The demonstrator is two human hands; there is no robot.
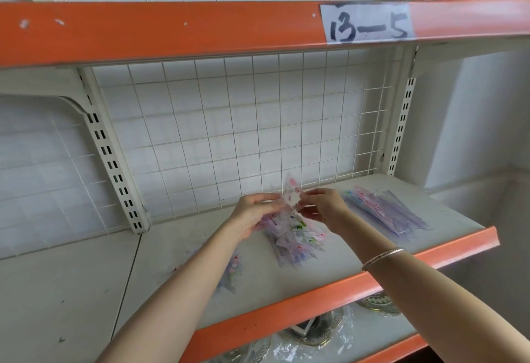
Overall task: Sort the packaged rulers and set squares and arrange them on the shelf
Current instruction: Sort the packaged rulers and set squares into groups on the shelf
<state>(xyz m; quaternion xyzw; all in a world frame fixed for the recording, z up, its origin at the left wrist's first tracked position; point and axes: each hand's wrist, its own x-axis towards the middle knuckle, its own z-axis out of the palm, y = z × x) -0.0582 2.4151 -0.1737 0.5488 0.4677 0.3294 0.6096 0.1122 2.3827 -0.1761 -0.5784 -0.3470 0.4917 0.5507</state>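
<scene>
Holding one clear packet [290, 198] between both hands, I have my left hand [253, 213] curled round its left side and my right hand [322, 206] pinching its right edge, so neither hand is free. The packet stands just above the shelf [358, 250], in front of the wire grid back [229, 133]. Its pointed top makes me think it is a set square, though the printing is too blurred to be sure. Directly under my hands lies the middle heap [296, 243], a jumble of packets crossing at all angles, which I judge unsorted. Well to the right, the right stack [387, 213] of long, narrow packets lies roughly lined up and looks like the rulers already placed. By my left forearm [183, 285] is a small left group [233, 272], partly hidden, perhaps the start of the set squares. I reckon I am partway through: one kind is mostly laid out, and the heap remains to be divided and squared up.
</scene>
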